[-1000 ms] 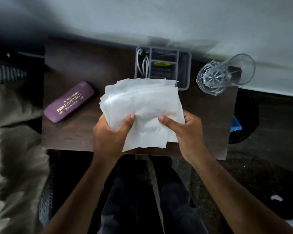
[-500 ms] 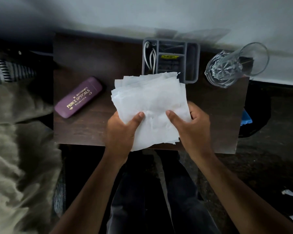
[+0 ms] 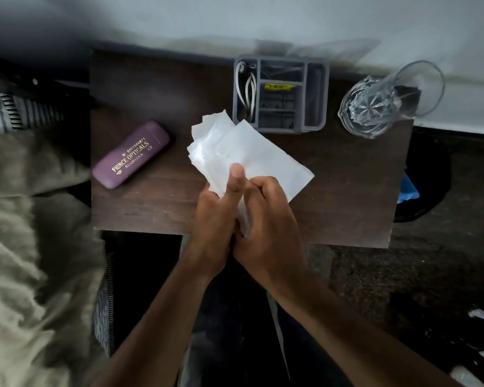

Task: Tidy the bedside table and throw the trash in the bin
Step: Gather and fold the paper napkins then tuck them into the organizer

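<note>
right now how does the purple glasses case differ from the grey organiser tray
The purple glasses case is closed, rounded, and lies at an angle near the table's left edge. The grey organiser tray is open-topped, boxy, divided into compartments holding cables, and sits square at the back edge. Both rest on the dark wooden table, untouched by either hand.

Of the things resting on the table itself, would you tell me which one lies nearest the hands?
The purple glasses case, left of the hands. The grey organiser and the glass sit further back, by the wall.

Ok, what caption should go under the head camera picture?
Both hands fold white tissues above the bedside table.
</note>
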Demonstrator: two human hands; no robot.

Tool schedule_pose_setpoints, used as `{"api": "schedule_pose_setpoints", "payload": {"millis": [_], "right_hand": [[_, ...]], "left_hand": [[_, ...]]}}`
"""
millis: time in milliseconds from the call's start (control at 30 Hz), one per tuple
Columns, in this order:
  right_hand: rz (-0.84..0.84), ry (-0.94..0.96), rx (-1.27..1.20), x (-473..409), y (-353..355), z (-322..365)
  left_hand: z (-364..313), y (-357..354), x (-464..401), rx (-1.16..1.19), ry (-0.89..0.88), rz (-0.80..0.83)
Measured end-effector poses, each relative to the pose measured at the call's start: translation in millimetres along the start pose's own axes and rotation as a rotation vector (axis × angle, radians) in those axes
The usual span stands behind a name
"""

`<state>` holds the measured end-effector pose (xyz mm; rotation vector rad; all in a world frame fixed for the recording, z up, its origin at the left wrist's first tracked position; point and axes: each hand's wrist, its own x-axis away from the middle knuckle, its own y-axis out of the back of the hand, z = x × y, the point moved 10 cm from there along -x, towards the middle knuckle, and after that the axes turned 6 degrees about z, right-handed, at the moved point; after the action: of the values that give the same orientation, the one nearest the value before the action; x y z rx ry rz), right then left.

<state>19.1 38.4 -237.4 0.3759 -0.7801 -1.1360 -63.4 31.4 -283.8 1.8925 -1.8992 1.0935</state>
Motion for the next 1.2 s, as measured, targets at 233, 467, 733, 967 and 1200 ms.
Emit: {"api": "schedule_pose_setpoints", "payload": {"millis": [233,467,733,967,1200], "right_hand": [[-0.017,-0.082,-0.214,-8,32,-8],[-0.064,-0.172,-0.151,-30,51,-32],[-0.171,-0.332,-0.415,-21,61,-61],[-0.163,-0.429,-0.558,-21,58,-75],[-0.030,-0.505,-0.753,-32,39,-81]], "left_hand": [[-1,25,-2,0.030,0.043,-0.179],[-9,15,-5,0.056,-0.009,-0.080],[-10,10,-11,0.106,-0.033,0.005],[-5,13,-12,0.156,0.005,-0.021],[-12,0,-12,0.156,0.020,0.047]]}}
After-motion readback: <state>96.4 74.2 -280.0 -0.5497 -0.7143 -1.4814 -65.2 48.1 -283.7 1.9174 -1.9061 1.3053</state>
